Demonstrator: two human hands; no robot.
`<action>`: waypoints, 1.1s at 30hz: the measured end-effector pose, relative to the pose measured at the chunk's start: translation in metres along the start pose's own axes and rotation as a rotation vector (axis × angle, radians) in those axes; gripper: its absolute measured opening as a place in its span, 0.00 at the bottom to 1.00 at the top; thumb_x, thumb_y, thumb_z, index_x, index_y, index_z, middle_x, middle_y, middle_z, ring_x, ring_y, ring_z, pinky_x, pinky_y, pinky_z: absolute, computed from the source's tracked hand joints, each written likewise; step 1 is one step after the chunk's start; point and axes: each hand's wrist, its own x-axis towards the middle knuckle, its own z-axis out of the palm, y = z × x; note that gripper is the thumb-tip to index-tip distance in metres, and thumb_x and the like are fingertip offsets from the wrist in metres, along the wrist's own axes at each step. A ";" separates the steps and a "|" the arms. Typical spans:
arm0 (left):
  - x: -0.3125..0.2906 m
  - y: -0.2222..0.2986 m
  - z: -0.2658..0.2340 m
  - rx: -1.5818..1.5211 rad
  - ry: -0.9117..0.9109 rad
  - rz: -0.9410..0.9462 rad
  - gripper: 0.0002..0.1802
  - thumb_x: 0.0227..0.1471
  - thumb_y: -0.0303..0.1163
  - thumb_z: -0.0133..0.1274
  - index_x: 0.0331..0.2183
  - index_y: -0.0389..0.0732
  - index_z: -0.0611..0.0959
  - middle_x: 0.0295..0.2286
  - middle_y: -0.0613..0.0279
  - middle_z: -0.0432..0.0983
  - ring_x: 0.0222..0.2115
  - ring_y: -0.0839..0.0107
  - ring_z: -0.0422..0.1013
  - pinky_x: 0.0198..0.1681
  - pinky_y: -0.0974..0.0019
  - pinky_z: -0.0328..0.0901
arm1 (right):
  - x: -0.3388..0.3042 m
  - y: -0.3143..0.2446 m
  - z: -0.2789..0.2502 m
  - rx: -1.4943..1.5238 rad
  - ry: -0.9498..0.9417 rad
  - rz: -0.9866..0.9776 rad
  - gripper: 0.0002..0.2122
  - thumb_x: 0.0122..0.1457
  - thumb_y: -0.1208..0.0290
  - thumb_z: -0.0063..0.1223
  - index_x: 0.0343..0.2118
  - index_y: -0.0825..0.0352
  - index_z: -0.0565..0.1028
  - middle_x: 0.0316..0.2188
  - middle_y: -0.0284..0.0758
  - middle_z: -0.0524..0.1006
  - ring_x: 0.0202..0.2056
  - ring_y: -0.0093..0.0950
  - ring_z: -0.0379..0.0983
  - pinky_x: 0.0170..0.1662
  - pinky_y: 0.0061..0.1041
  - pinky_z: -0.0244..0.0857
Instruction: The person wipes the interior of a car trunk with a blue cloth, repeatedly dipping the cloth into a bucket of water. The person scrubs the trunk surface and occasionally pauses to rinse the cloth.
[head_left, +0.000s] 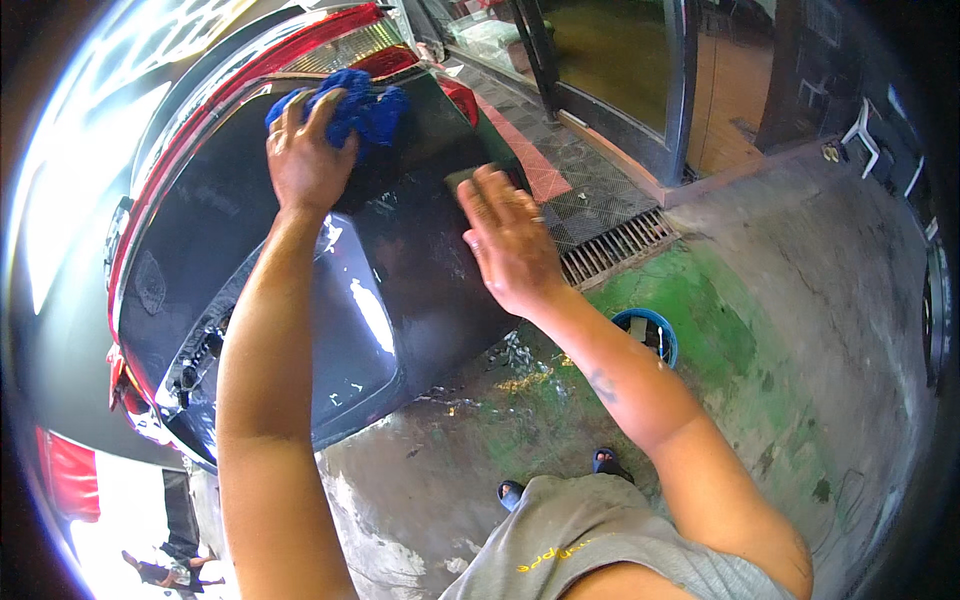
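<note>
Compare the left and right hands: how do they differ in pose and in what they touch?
The left hand is curled around a blue cloth; the right hand lies flat with fingers spread, pressing a green pad. The left sits higher on the dark car panel, the right nearer its edge. Both rest on that wet panel.

head-worn fisheye, close, facing down

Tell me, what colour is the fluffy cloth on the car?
Blue: the cloth under the left hand, head view.
</note>
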 end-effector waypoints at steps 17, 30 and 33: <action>-0.017 -0.001 0.000 -0.013 0.054 -0.035 0.39 0.50 0.43 0.72 0.63 0.63 0.80 0.63 0.58 0.73 0.64 0.49 0.68 0.69 0.43 0.62 | 0.015 0.008 0.009 0.050 -0.096 -0.024 0.30 0.76 0.59 0.45 0.76 0.67 0.58 0.76 0.54 0.56 0.77 0.52 0.52 0.75 0.60 0.47; -0.018 -0.007 0.000 -0.041 0.067 -0.018 0.39 0.48 0.44 0.72 0.63 0.65 0.80 0.61 0.58 0.73 0.64 0.50 0.69 0.70 0.43 0.60 | -0.016 0.016 0.007 0.135 -0.121 -0.100 0.32 0.75 0.62 0.48 0.78 0.65 0.54 0.79 0.53 0.52 0.78 0.55 0.49 0.75 0.60 0.49; -0.014 0.004 0.004 -0.052 0.064 -0.030 0.40 0.47 0.42 0.73 0.63 0.62 0.80 0.63 0.58 0.73 0.64 0.50 0.68 0.69 0.43 0.61 | -0.107 0.023 0.002 0.072 -0.254 -0.097 0.37 0.73 0.61 0.51 0.80 0.63 0.50 0.80 0.52 0.48 0.79 0.55 0.44 0.76 0.61 0.44</action>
